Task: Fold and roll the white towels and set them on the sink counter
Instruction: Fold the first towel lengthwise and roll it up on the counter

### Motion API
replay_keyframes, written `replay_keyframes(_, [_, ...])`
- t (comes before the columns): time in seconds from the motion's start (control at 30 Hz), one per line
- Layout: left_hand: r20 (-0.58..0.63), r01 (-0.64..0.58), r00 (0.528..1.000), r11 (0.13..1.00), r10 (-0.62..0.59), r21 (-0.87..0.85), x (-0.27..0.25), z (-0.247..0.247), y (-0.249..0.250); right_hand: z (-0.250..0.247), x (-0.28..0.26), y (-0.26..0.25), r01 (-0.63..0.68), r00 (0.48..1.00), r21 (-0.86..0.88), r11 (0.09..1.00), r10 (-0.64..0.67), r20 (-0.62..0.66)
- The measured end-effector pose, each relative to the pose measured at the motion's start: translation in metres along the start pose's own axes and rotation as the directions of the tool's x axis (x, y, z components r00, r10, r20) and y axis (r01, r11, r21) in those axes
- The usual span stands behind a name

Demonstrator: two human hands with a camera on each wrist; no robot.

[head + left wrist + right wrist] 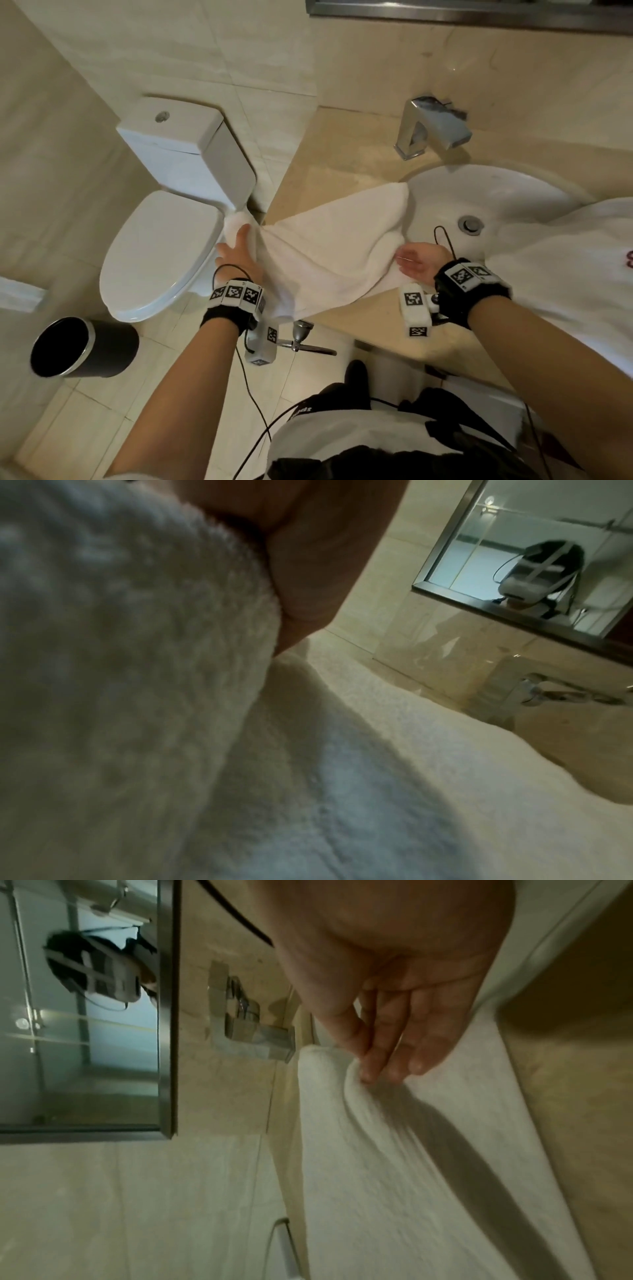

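Observation:
A white towel (329,246) is stretched across the left part of the beige sink counter (342,154), its far corner reaching the basin rim. My left hand (236,246) grips the towel's bunched left end, out past the counter's edge toward the toilet. In the left wrist view the bunched towel (137,642) presses against my palm (308,561). My right hand (418,260) pinches the towel's right end beside the basin. The right wrist view shows my fingertips (369,1074) pinching a raised fold of the towel (394,1150). A second white towel (565,274) lies over the basin's right side.
The white sink basin (479,192) with its drain (471,224) sits right of the towel, the chrome faucet (431,126) behind it. A toilet (164,253) stands left of the counter, a black bin (78,346) on the floor. A mirror (479,10) hangs above.

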State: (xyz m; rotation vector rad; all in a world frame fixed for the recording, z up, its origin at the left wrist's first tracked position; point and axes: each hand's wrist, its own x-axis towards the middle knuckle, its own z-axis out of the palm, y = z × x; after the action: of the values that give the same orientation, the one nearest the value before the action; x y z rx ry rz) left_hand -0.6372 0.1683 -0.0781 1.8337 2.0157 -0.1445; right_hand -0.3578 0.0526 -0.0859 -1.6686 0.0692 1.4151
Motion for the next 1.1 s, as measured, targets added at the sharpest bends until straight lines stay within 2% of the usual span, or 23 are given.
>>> replay_keyframes(0.13, [-0.116, 0.015, 0.993, 0.991, 0.001, 0.131, 0.019, -0.012, -0.016, 0.000, -0.007, 0.001, -0.008, 0.997, 0.084, 0.996, 0.002, 0.077])
replay_keyframes(0.17, [-0.126, 0.012, 0.992, 0.991, 0.005, 0.136, 0.024, -0.013, -0.019, 0.002, -0.008, 0.002, 0.020, 0.995, 0.042, 0.999, -0.024, 0.098])
replay_keyframes(0.2, [-0.126, 0.017, 0.992, 0.990, 0.000, 0.137, 0.028, -0.013, -0.022, 0.005, -0.009, 0.004, 0.088, 0.991, -0.070, 0.994, -0.081, 0.106])
replay_keyframes(0.23, [-0.121, 0.025, 0.993, 0.991, -0.008, 0.134, 0.031, -0.012, -0.024, 0.008, -0.007, 0.006, 0.187, 0.981, -0.250, 0.950, -0.166, 0.103])
replay_keyframes(0.27, [-0.117, 0.030, 0.993, 0.991, -0.014, 0.132, 0.031, -0.011, -0.026, 0.011, -0.006, 0.009, 0.288, 0.957, -0.455, 0.842, -0.266, 0.113])
replay_keyframes(0.3, [-0.112, 0.028, 0.994, 0.990, -0.013, 0.135, 0.030, -0.009, -0.025, 0.013, -0.003, 0.011, 0.366, 0.922, -0.631, 0.684, -0.358, 0.147])
replay_keyframes(0.37, [-0.106, 0.005, 0.994, 0.991, 0.009, 0.130, 0.029, -0.006, -0.025, 0.021, 0.003, 0.015, 0.454, 0.858, -0.819, 0.352, -0.422, 0.294])
replay_keyframes(0.47, [-0.107, -0.010, 0.994, 0.994, 0.022, 0.113, 0.030, -0.004, -0.024, 0.032, 0.008, 0.017, 0.516, 0.762, -0.846, -0.131, -0.381, 0.524])
replay_keyframes(0.53, [-0.108, 0.001, 0.994, 0.994, 0.011, 0.109, 0.033, -0.005, -0.025, 0.041, 0.011, 0.015, 0.503, 0.696, -0.796, -0.336, -0.389, 0.604])
replay_keyframes(0.6, [-0.112, -0.006, 0.993, 0.995, 0.018, 0.101, 0.034, -0.005, -0.025, 0.048, 0.013, 0.014, 0.487, 0.647, -0.740, -0.464, -0.378, 0.663])
replay_keyframes(0.67, [-0.113, -0.003, 0.993, 0.995, 0.015, 0.100, 0.036, -0.005, -0.026, 0.056, 0.018, 0.014, 0.489, 0.654, -0.687, -0.538, -0.296, 0.697])
replay_keyframes(0.73, [-0.112, 0.005, 0.994, 0.995, 0.007, 0.103, 0.035, -0.005, -0.027, 0.062, 0.019, 0.010, 0.517, 0.687, -0.670, -0.533, -0.208, 0.696])
replay_keyframes(0.8, [-0.111, 0.008, 0.994, 0.995, 0.004, 0.103, 0.035, -0.004, -0.027, 0.062, 0.019, 0.004, 0.559, 0.687, -0.654, -0.510, -0.156, 0.709])
replay_keyframes(0.9, [-0.114, 0.008, 0.994, 0.994, 0.004, 0.105, 0.036, -0.003, -0.025, 0.053, 0.018, -0.003, 0.560, 0.662, -0.604, -0.566, -0.131, 0.738])
replay_keyframes(1.03, [-0.110, 0.016, 0.994, 0.995, -0.005, 0.098, 0.034, -0.003, -0.026, 0.044, 0.013, -0.012, 0.465, 0.724, -0.630, -0.622, -0.142, 0.675])
replay_keyframes(1.1, [-0.113, 0.015, 0.994, 0.995, -0.004, 0.096, 0.035, -0.005, -0.027, 0.038, 0.012, -0.018, 0.449, 0.751, -0.642, -0.622, -0.127, 0.648])
